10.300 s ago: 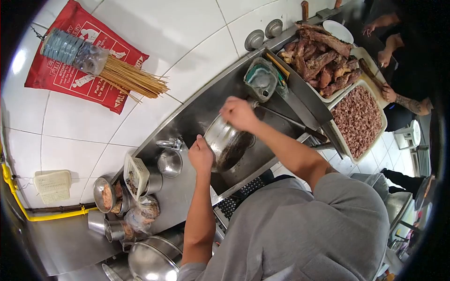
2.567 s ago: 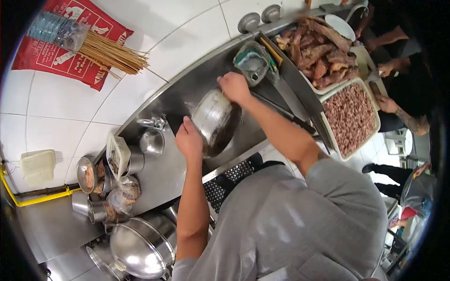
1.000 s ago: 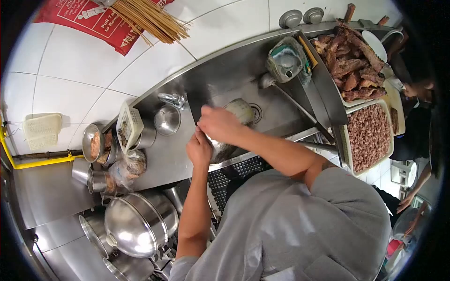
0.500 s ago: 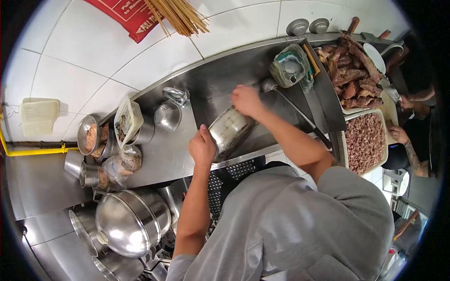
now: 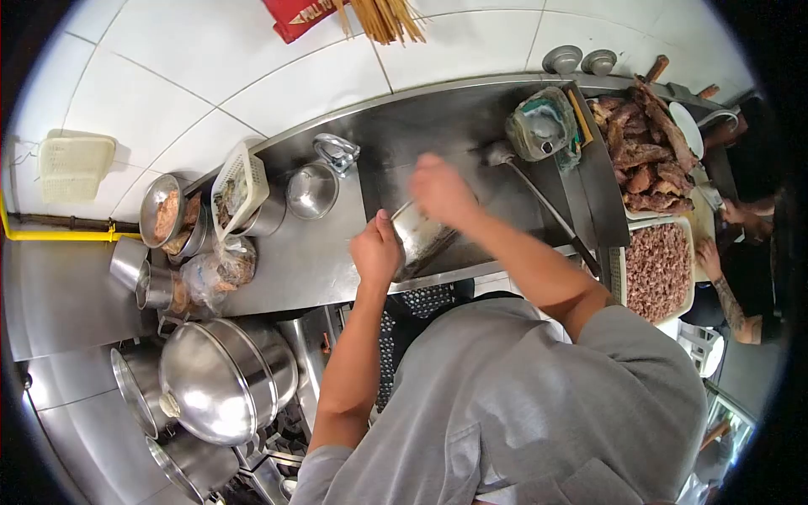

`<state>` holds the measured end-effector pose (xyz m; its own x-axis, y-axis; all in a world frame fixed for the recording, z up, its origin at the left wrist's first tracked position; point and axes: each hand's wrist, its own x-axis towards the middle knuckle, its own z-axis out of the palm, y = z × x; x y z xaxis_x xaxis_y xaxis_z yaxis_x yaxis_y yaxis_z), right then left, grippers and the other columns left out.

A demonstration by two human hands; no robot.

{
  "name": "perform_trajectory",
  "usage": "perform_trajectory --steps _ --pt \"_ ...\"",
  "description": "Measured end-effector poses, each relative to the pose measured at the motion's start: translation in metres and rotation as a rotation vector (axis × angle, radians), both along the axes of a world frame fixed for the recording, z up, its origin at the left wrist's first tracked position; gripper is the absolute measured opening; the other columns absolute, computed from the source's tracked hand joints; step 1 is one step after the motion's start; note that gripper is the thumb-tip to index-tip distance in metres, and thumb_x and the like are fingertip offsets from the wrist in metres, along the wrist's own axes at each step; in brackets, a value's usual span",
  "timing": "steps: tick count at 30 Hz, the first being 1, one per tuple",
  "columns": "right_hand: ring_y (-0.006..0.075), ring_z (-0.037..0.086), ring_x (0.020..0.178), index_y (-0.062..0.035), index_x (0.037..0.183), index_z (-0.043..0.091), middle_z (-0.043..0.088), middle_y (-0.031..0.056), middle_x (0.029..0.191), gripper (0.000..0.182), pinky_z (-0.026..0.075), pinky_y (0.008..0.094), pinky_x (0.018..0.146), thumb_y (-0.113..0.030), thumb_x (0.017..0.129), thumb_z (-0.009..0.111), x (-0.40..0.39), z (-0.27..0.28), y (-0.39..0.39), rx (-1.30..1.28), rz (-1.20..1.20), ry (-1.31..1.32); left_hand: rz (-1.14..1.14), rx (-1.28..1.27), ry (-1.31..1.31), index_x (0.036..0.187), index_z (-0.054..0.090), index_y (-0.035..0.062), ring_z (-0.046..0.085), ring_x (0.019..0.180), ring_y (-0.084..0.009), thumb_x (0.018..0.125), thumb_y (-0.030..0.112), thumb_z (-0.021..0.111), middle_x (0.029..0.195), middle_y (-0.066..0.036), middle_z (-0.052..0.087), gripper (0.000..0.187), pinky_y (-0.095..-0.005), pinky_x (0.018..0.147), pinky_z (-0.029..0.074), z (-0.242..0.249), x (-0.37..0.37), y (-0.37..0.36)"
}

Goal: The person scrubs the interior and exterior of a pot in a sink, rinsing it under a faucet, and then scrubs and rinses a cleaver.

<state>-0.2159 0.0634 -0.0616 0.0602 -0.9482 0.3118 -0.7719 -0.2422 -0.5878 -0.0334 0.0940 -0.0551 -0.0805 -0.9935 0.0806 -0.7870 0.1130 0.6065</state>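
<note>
Item 1, location: 1 metal pot (image 5: 421, 239) is at the front-left part of the sink basin (image 5: 518, 225), tilted. Its underside contact is hidden, so whether it rests on the basin floor cannot be told.

Item 2, left hand (image 5: 376, 250): closed on the pot's left edge, at the left boundary of the basin, thumb uppermost.

Item 3, right hand (image 5: 441, 195): over the pot's upper side, above the basin. Fingers appear curled, but blur conceals how far they are open. Whether they touch the wall or grip anything cannot be told.

Item 4, step in hand: judged to be 2-handed work on the pot's surface, the left hand steadying and the right working. Any further stroke would call for a firm left grip and an unchanged tilt.

Item 5, surroundings: 1 ladle (image 5: 539, 198) slants across the basin's right part, with 1 bagged plastic container (image 5: 539, 133) at its back-right. The faucet (image 5: 337, 152) and 1 metal bowl (image 5: 312, 191) are left of the basin. Right of it are cooked meat pieces (image 5: 641, 160), diced meat (image 5: 656, 271) and, farther out, a co-worker's hand (image 5: 709, 255).
</note>
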Motion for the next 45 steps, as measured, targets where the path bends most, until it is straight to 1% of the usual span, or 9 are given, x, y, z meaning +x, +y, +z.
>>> perform_trajectory --steps 3,9,13,27,32,37,39,42,45 --pt "0.0303 0.06 0.085 -0.0068 0.065 0.066 0.062 0.0123 0.077 0.017 0.05 0.0437 0.075 -0.018 0.075 0.058 -0.031 -0.025 -0.016 0.115 -0.139 -0.051 0.005 0.011 0.039 0.075 0.064 0.0026 0.058 0.063 -0.0466 0.1 0.035 0.038 0.066 -0.024 0.06 0.049 -0.0536 0.062 0.044 -0.009 0.001 -0.002" --pt "0.0304 0.058 0.08 -0.0062 0.065 0.066 0.062 0.0124 0.076 0.019 0.05 0.0438 0.072 -0.018 0.077 0.057 0.001 0.002 0.0 -0.224 0.316 0.401 -0.005 -0.026 0.027 0.078 0.062 0.0022 0.057 0.064 -0.0474 0.101 0.035 0.038 0.067 -0.026 0.06 0.047 -0.0548 0.061 0.043 -0.004 0.002 -0.001" --pt "0.0308 0.06 0.079 -0.0054 0.067 0.067 0.063 0.0129 0.078 0.022 0.051 0.0433 0.073 -0.021 0.079 0.056 -0.034 -0.017 -0.026 0.068 -0.115 0.101 0.016 -0.04 0.024 0.088 0.058 0.004 0.058 0.064 -0.0478 0.101 0.033 0.038 0.066 -0.024 0.06 0.038 -0.055 0.061 0.043 -0.009 0.002 0.0" --pt "0.0358 0.063 0.084 -0.0052 0.07 0.068 0.064 0.0169 0.08 0.022 0.051 0.0476 0.074 -0.021 0.08 0.056 0.033 0.032 -0.017 0.095 0.237 0.274 0.096 -0.027 0.121 0.107 0.051 0.009 0.06 0.067 -0.0461 0.1 0.024 0.04 0.072 -0.023 0.063 0.02 -0.0551 0.063 0.044 -0.007 0.002 0.006" --pt "0.0409 0.06 0.085 0.0011 0.077 0.064 0.061 0.0225 0.086 0.026 0.049 0.0484 0.078 -0.023 0.083 0.055 -0.05 -0.031 -0.037 0.467 -0.066 -0.036 0.072 -0.091 0.099 0.108 0.049 0.0077 0.06 0.069 -0.0478 0.098 0.021 0.041 0.071 -0.026 0.063 0.019 -0.0574 0.064 0.044 -0.009 0.001 0.006" --pt "0.034 0.062 0.088 -0.0023 0.076 0.066 0.064 0.0178 0.089 0.021 0.049 0.0463 0.081 -0.016 0.084 0.053 0.041 0.019 0.001 -0.075 0.2 0.352 0.019 0.069 0.067 0.106 0.047 0.0 0.062 0.072 -0.0476 0.094 0.015 0.042 0.077 -0.029 0.062 0.019 -0.0575 0.064 0.046 -0.019 0.01 0.006" --pt "0.033 0.062 0.087 -0.0026 0.087 0.068 0.065 0.0188 0.09 0.027 0.048 0.044 0.079 -0.021 0.09 0.049 0.025 0.021 -0.012 0.241 0.078 0.422 0.001 0.05 0.15 0.106 0.046 -0.0008 0.063 0.078 -0.0465 0.093 0.013 0.041 0.082 -0.028 0.064 0.019 -0.0562 0.07 0.047 -0.013 0.014 0.01" --pt "0.0187 0.057 0.079 0.0044 0.098 0.066 0.062 0.0111 0.085 0.026 0.046 0.0325 0.07 -0.018 0.092 0.053 -0.062 -0.066 -0.048 0.417 0.045 -0.618 0.02 0.046 0.193 0.106 0.047 0.0 0.063 0.08 -0.0463 0.09 0.014 0.048 0.082 -0.027 0.064 0.022 -0.055 0.071 0.048 0.007 0.013 0.017" --pt "0.0213 0.055 0.073 0.0072 0.088 0.061 0.058 0.011 0.081 0.032 0.044 0.0354 0.069 -0.024 0.094 0.055 -0.004 -0.006 -0.036 0.375 0.002 -0.02 0.052 0.064 0.16 0.107 0.048 -0.0002 0.062 0.08 -0.0462 0.092 0.016 0.046 0.081 -0.027 0.064 0.022 -0.0547 0.072 0.047 0.018 0.014 0.018"
